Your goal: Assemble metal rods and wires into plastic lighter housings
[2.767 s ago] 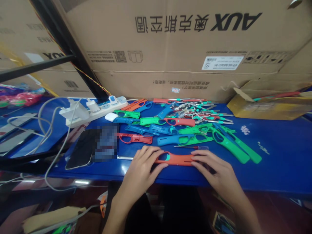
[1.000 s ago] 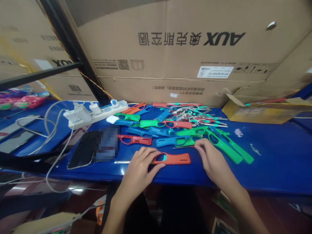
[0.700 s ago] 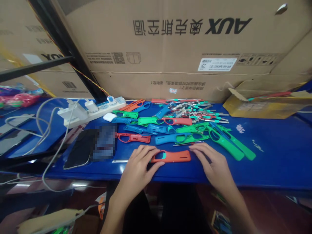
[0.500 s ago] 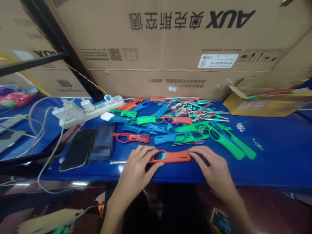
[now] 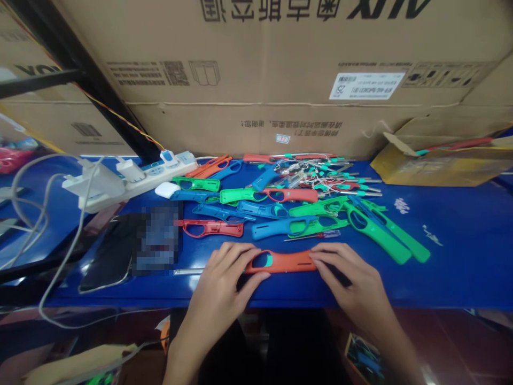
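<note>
An orange long-necked lighter [image 5: 286, 262] lies across the near part of the blue table, its metal tube pointing left and a teal trigger showing in its loop. My left hand [image 5: 226, 280] is closed round its neck end, thumb below and fingers above. The handle's right end is pinched between the thumb and fingers of my right hand [image 5: 352, 272]. Just beyond it lie a small screwdriver [image 5: 328, 234], a blue lighter shell [image 5: 270, 230] and a red shell half [image 5: 212, 229]. Green shells [image 5: 382, 238] rest further right.
A pile of metal tubes with white wires [image 5: 316, 174] lies at the back. On the left are a power strip [image 5: 152, 174] with plugs and cables, and a dark phone [image 5: 110, 251]. An open carton [image 5: 436, 166] stands back right, before a large cardboard box [image 5: 256, 75].
The view has tilted down and come slightly closer. Both hands keep the same grip on the orange lighter, which has barely moved on the table.
</note>
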The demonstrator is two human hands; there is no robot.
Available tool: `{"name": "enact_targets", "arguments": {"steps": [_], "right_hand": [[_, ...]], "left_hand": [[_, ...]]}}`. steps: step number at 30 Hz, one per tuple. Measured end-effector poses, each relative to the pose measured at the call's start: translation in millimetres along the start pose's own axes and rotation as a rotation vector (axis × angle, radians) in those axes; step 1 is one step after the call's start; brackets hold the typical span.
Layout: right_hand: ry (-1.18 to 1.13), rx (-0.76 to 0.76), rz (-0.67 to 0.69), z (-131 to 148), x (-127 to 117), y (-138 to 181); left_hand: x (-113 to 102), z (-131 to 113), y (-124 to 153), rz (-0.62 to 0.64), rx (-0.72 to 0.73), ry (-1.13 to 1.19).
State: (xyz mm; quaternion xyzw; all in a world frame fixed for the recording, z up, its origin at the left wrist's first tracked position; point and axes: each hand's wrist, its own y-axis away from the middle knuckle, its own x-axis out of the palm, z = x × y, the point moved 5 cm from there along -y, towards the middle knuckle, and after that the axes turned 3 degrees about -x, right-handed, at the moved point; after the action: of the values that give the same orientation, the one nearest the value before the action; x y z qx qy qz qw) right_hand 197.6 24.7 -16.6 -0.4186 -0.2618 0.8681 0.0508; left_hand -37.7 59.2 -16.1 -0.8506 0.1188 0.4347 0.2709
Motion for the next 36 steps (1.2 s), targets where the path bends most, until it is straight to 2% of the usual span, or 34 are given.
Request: {"name": "enact_targets", "arguments": {"steps": [4, 11, 18, 22, 28, 33, 36], "right_hand": [[0.07, -0.02, 0.003, 3.5, -0.4, 3.2], [0.242, -0.176, -0.01, 11.8, 0.2, 8.2], [0.235, -0.175, 0.018, 10.1, 0.4, 5.1], [0.193, -0.102, -0.02, 5.9, -3.2, 6.5], [0.185, 0.044, -0.022, -26.4, -10.0, 1.7], [0.195, 0.017, 0.094, -56.5, -12.8, -10.5], [0.2, -0.018, 0.082, -64.2, -22.4, -15.1]], "left_hand": [[0.2, -0.1, -0.1, 0.02, -0.016, 0.01], [0.8, 1.6, 1.1, 0.015, -0.019, 0.01], [-0.2, -1.0, -0.6, 0.001, -0.007, 0.007], [0.3, -0.4, 0.5, 0.0, -0.009, 0.002], [0.0, -0.6, 1.3, -0.016, 0.006, -0.01], [-0.4, -0.7, 1.5, -0.022, -0.002, -0.009], [-0.1, -0.7, 1.8, -0.021, 0.0, -0.006]]}}
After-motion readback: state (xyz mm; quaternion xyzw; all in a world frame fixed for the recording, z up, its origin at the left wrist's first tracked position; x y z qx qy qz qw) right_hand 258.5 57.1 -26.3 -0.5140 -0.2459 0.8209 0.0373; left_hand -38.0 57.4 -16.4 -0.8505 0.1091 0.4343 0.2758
